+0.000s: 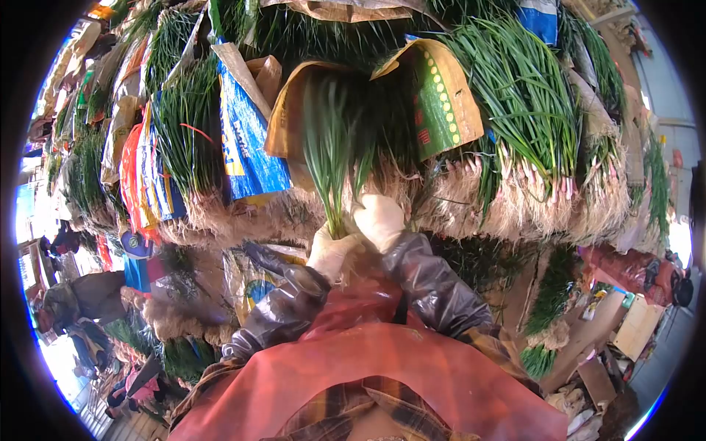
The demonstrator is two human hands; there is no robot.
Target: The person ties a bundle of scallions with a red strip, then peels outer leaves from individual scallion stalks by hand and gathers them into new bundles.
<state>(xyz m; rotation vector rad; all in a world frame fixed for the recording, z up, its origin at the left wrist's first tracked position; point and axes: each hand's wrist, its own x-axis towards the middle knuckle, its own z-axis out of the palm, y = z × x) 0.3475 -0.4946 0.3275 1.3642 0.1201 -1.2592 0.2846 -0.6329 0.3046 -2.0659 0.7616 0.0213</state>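
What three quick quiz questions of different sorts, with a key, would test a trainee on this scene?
1. Where does the left hand hold the green bunch? A) leaf tips B) lower end C) halfway up the leaves
2. True or false: the apron is red.
3. Fill in: in the picture, the flap with yellow dots is to the ____ of the held bunch.

Key: 1 B; 2 true; 3 right

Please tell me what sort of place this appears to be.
Probably a produce sorting or packing shed: bundles of rooted greens, apparently spring onions, lie heaped together, printed sacks sit among them, and the left hand grips a small bunch.
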